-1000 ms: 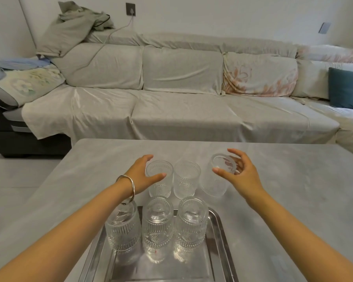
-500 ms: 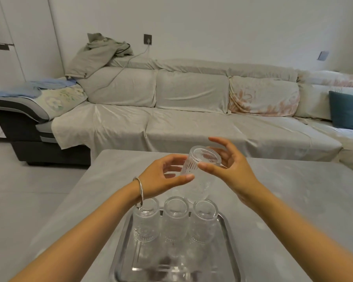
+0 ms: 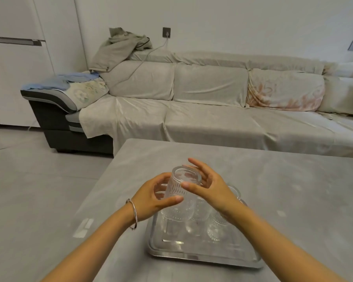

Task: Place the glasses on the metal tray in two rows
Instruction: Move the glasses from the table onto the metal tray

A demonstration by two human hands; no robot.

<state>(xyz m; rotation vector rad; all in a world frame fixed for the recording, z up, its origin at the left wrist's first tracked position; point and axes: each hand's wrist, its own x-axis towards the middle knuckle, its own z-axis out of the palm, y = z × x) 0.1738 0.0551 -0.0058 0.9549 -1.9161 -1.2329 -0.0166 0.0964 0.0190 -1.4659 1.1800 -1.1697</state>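
Observation:
A ribbed clear glass (image 3: 180,185) is held tilted above the far end of the metal tray (image 3: 202,255), its rim toward me. My left hand (image 3: 153,198) wraps its lower left side, thumb across the front. My right hand (image 3: 208,186) grips its rim from the right. Under my hands, several glasses (image 3: 216,228) stand on the tray's far part, partly hidden by my right wrist. Another glass rim (image 3: 234,190) shows behind my right hand; I cannot tell whether it is on the tray.
The tray lies on a grey table (image 3: 293,200) whose far edge faces a long covered sofa (image 3: 212,110). A pale rectangular mark (image 3: 83,227) is on the table left of the tray. Bare floor (image 3: 39,169) lies to the left.
The view has swung left. The glass, first held by my right hand alone over the table, has come toward me and over the tray, and my left hand has closed on it.

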